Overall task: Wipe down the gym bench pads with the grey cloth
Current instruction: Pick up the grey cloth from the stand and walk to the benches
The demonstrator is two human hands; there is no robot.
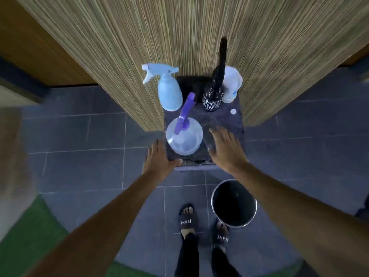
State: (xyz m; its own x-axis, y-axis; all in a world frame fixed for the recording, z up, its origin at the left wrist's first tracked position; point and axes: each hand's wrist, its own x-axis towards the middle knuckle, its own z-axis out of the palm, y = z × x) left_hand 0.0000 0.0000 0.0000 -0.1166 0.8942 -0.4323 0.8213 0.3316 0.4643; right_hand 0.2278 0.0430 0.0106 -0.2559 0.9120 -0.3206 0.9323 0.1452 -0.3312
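Both hands were open: left hand (157,159) flat at the square desk's (195,168) near-left corner, right hand (223,148) spread over fuzzy grey cloth (229,118), beside the round clear spray bottle (184,137).

Dim, bluish light; soft blur throughout, edges bowed by wide-angle.

A grey cloth (225,116) is spread over the small tabletop (195,168), and a clear spray bottle (184,138) is stood on it. The right hand (225,148) is laid flat just right of that bottle; the left hand (159,158) is placed just left of it.
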